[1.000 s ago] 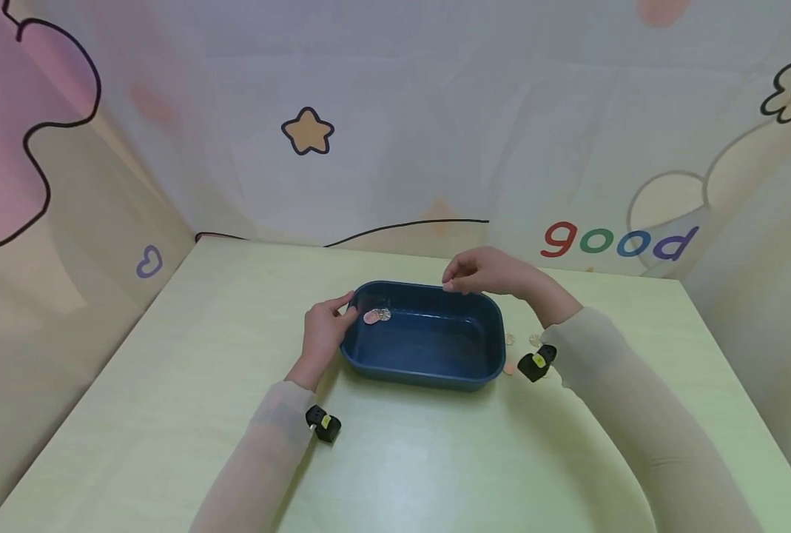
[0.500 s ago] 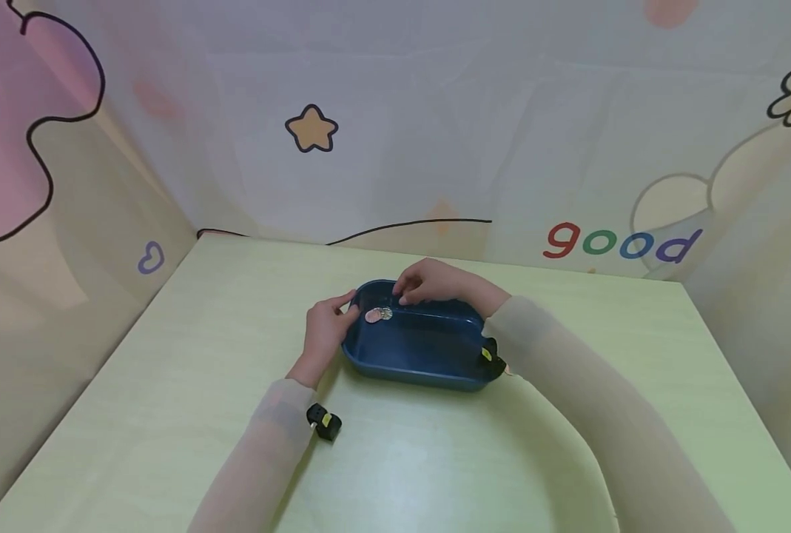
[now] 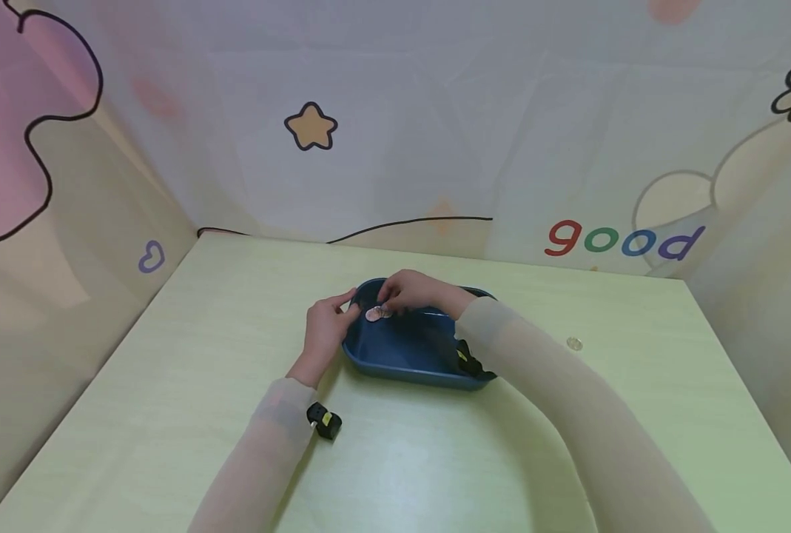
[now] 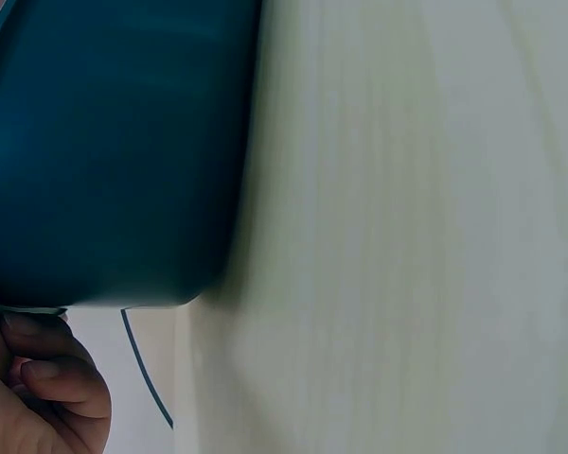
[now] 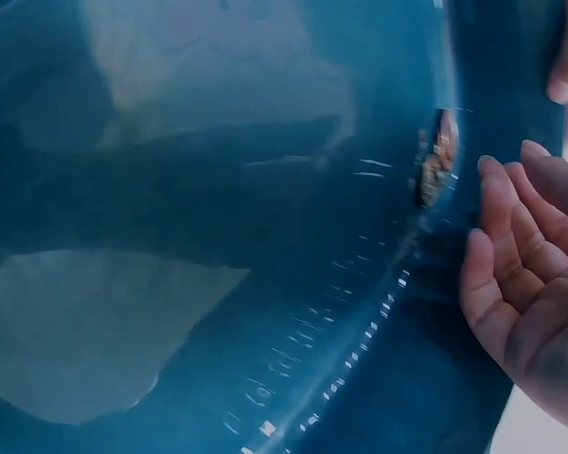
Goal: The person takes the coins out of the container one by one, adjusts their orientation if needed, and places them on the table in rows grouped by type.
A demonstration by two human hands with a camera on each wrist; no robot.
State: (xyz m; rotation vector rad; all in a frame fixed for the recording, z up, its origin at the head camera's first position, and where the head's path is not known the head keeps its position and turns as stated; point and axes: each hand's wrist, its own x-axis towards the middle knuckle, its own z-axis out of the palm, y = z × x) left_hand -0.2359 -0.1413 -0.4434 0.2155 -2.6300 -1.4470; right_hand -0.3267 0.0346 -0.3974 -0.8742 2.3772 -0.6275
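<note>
The left grip (image 3: 327,326) pinches the rim of the blue tray (image 3: 408,355) near ten o'clock. Inside, a pink disc (image 3: 374,314) lies just off it at three o'clock, at eight from the right grip (image 3: 411,290), fingers bent; I cannot tell whether that holds anything.

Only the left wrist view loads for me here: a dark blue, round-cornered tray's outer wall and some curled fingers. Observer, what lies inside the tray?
Observer: A small, flat, pale pink disc lies in the tray, a small clear one right beside it.
Reviewer: Where is the right hand?
Observer: Over the tray's inside, close to those discs; I can't tell whether it touches them.
Reviewer: Anything loose outside the tray?
Observer: Yes, another small clear disc lies on the pale yellow-green table, right of the tray in the head view.
</note>
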